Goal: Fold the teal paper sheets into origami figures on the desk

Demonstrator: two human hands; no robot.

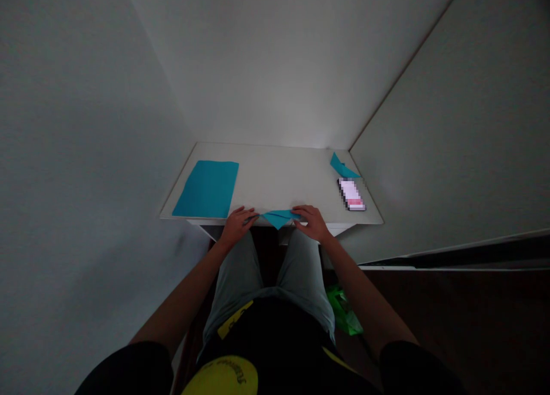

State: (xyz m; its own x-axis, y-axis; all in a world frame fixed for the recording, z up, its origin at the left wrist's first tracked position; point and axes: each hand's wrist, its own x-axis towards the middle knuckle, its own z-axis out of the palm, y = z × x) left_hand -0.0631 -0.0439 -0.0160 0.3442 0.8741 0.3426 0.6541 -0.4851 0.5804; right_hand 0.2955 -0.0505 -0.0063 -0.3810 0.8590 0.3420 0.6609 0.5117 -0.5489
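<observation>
A folded piece of blue paper (279,216) spans the gap between my hands at the table's front edge, its lower point hanging past the edge. My left hand (239,224) pinches its left end between thumb and fingers. At the opposite end, my right hand (311,222) grips the paper the same way, fingers on top and thumb beneath. Just left of my left hand lies a flat stack or sheet of blue paper (207,190); I cannot tell how many layers it has.
The white table (283,177) meets walls at its back and sides. At its right lie a folded blue paper boat (342,167) and a phone (351,194) with a lit, blurred screen. A green plastic bag (344,312) sits on the dark floor by my right leg.
</observation>
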